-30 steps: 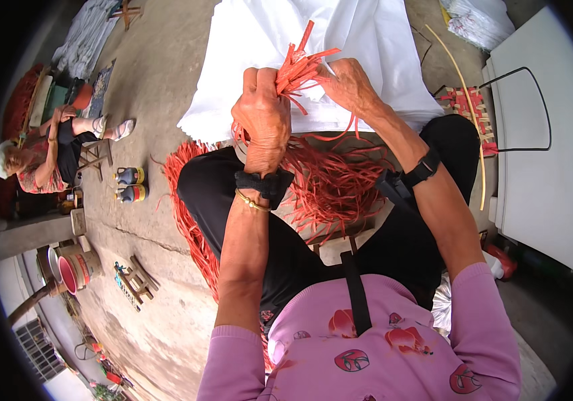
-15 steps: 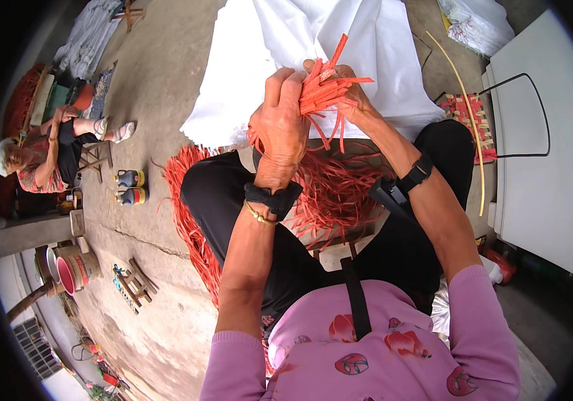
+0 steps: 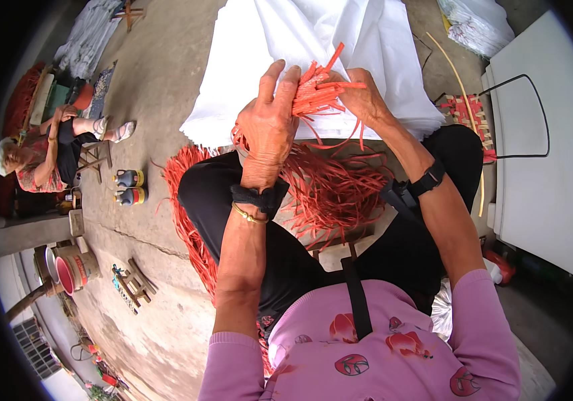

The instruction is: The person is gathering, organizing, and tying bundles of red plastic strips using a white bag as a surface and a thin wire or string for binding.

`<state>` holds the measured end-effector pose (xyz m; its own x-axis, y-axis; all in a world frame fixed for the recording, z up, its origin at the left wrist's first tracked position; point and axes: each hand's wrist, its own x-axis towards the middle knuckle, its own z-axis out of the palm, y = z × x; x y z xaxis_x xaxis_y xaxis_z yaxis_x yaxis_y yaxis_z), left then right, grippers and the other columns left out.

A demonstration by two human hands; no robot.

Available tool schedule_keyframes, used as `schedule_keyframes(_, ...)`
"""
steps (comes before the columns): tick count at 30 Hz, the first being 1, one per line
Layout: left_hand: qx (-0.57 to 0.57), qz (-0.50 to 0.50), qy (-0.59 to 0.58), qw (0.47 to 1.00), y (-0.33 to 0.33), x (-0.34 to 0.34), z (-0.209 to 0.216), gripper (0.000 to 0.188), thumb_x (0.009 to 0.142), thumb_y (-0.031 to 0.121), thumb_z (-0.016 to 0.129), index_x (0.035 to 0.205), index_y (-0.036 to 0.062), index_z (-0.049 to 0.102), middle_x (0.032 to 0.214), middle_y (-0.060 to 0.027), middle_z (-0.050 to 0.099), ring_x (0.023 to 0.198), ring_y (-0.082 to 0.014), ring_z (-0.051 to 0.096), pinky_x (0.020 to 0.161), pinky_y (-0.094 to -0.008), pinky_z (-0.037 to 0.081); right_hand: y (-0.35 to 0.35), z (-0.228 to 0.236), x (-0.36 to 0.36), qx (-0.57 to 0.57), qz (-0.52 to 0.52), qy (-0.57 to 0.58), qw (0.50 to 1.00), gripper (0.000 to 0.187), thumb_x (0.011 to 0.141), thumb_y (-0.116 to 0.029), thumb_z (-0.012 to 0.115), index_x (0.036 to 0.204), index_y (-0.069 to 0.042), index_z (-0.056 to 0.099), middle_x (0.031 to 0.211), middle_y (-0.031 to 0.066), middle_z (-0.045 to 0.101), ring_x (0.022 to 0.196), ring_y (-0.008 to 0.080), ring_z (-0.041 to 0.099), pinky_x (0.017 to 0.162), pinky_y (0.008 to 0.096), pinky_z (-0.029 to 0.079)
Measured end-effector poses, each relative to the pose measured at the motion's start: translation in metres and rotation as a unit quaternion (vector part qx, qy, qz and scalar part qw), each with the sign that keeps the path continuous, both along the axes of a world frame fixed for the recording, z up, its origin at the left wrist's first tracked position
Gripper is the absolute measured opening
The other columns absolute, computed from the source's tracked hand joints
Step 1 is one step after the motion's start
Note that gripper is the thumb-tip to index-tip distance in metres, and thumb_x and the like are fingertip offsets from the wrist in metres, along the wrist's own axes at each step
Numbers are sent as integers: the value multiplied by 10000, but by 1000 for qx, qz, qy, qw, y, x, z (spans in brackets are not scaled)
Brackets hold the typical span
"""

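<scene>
A bundle of flat red strips (image 3: 313,99) is gripped in my left hand (image 3: 265,130), its ends fanning up and to the right. My right hand (image 3: 369,100) is closed at the right side of the bundle, pinching strip ends; its fingertips are partly hidden. A thin strip hangs loose below the two hands. Under them spreads a white sheet stack (image 3: 230,87). Between my knees lies a tangled heap of red strips (image 3: 336,197), and a longer mass of red strips (image 3: 186,200) hangs beside my left leg.
At the left a person (image 3: 42,157) sits on a folding stool. Two dark jugs (image 3: 129,178), a small wooden stool (image 3: 134,284) and a red-lined bucket (image 3: 66,274) stand on the concrete floor. To the right are a white panel (image 3: 547,180), a woven-seat chair (image 3: 464,117) and a pale cane (image 3: 479,134).
My left hand has shifted slightly left and down with the bundle, its index and middle fingers now raised. My right hand has moved right, away from the left, drawing strip ends out.
</scene>
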<state>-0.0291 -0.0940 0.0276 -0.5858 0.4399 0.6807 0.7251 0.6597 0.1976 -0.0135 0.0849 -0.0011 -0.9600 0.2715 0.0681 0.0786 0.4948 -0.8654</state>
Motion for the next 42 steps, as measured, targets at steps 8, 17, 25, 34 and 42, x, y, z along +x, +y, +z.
schedule_keyframes(8, -9, 39, 35, 999, -1, -4, -4, 381, 691, 9, 617, 1056, 109, 575, 1162, -70, 568, 615, -230, 625, 547, -330, 521, 1, 8, 4, -51, 22, 28, 998, 509, 824, -418, 610, 717, 80, 616, 490, 168, 494, 470, 221, 512, 488, 372, 427)
schedule_keyframes(17, 55, 30, 18, 998, -6, -6, 1, 265, 716, -5, 609, 960, 96, 631, 981, -66, 628, 786, -278, 650, 633, -338, 537, 15, -14, 2, 124, 61, 108, 985, 299, 854, -360, 613, 916, -73, 668, 496, 138, 443, 431, 259, 429, 415, 354, 372)
schedule_keyframes(25, 45, -41, 43, 997, 25, 1, -15, 269, 643, -26, 599, 885, 91, 591, 876, -38, 601, 587, -227, 593, 514, -337, 473, 2, -24, -8, -133, 114, 109, 979, 258, 899, -348, 562, 935, -93, 584, 599, 59, 463, 519, 169, 429, 481, 306, 380)
schedule_keyframes(34, 122, 140, -25, 982, -6, -14, -5, 306, 677, -47, 587, 947, 99, 580, 896, -92, 589, 707, -334, 602, 597, -406, 487, 2, 3, -6, -219, 54, 5, 974, 497, 764, -479, 655, 805, 17, 659, 637, 48, 575, 573, 127, 517, 561, 291, 437)
schedule_keyframes(42, 174, 68, 56, 981, -7, -11, 5, 190, 706, -12, 628, 878, 64, 596, 800, -98, 585, 647, -297, 593, 555, -372, 477, -1, 6, -11, 17, 64, 51, 997, 483, 792, -418, 658, 589, 11, 566, 480, 23, 488, 460, 117, 447, 451, 305, 379)
